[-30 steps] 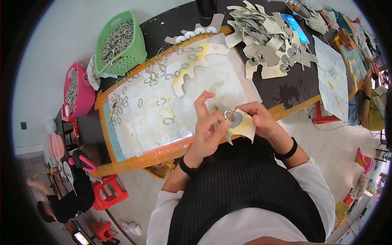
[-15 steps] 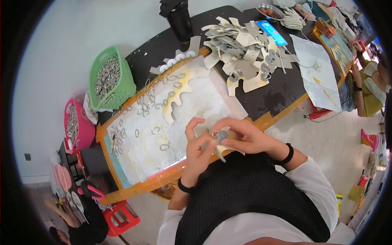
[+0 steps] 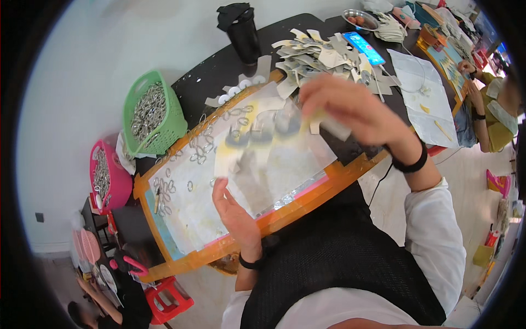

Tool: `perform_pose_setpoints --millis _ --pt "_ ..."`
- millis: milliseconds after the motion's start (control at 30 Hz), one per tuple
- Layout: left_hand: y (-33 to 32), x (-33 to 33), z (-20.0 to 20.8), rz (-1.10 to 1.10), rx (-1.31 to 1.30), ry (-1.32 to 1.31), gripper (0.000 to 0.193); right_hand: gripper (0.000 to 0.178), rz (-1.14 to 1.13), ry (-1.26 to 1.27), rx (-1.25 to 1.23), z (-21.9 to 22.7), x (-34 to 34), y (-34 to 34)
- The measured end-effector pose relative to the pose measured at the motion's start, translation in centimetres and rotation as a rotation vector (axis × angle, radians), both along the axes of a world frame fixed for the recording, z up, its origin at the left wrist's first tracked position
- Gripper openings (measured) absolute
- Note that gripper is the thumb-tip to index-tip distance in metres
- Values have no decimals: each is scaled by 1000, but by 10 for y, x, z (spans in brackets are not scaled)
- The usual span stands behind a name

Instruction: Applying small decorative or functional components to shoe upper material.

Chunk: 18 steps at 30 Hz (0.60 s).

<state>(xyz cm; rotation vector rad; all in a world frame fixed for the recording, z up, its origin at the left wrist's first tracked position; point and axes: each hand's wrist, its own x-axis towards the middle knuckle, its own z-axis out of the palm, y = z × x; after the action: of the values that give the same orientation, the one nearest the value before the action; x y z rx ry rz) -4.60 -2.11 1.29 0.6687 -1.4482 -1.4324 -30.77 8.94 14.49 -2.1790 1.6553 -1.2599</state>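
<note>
A cream, scalloped strip (image 3: 257,134) with grey patches is spread above the white work sheet, blurred by motion. At its right end is my right hand (image 3: 353,112), raised and smeared; whether its fingers grip the strip cannot be told. My left hand (image 3: 238,219) is near the strip's lower left end, fingers stretched out, one fingertip close to or touching it. Loose oval metal rings (image 3: 203,145) lie on the sheet left of the strip. Behind the right hand is a heap of similar grey and cream cut pieces (image 3: 323,57).
A green basket (image 3: 174,118) and a pink basket (image 3: 121,183), both full of metal pieces, stand at the left. At the back are a black tumbler (image 3: 244,41), a lit phone (image 3: 362,48) and a metal bowl (image 3: 372,23). Another person (image 3: 493,115) works at the right.
The strip, held between both hands near my body before, is now stretched out over the sheet. My right hand has moved up and away; my left hand has shifted left and its fingers have straightened.
</note>
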Motion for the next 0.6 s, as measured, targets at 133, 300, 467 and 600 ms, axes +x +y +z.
perform_pose_setpoints --millis 133,300,467,600 --pt "0 16 -12 -15 -89 -60 38 20 -161 -57 144 -22 -65 -5" --pt "1 23 -23 -89 -43 -152 32 16 -765 395 137 -82 -98 -12" --pt "8 23 -29 -122 -31 -214 29 18 -374 128 280 -97 -28 -69" --pt "13 17 -28 -152 -50 -221 27 29 -409 305 408 -121 -11 -137"
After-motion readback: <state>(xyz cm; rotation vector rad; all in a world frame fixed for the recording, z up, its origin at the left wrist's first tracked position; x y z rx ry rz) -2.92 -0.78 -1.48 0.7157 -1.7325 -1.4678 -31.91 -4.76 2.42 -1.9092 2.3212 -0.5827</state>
